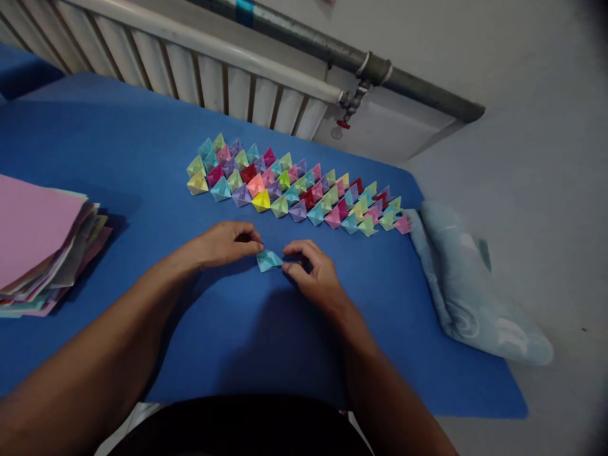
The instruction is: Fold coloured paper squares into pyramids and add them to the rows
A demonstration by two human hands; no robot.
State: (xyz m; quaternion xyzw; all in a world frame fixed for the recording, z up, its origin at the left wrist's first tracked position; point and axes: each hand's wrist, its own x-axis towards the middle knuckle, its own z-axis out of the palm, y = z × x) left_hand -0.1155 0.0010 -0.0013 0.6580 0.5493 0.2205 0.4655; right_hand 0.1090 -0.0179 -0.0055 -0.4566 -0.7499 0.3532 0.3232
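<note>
We've got a small teal paper piece [269, 259] sitting on the blue bench [142, 145], right between our two hands. Its long axis runs left to right, so each end points at a hand. Our left hand [223, 244] pinches the left tip with a narrow grip, fingers nearly closed on the paper. Our right hand [311, 269] does the same on the right tip, and both sit about equally close. Beyond it, well apart, lie rows of folded paper shapes [294, 187]; a paper stack [42, 247] sits far left.
</note>
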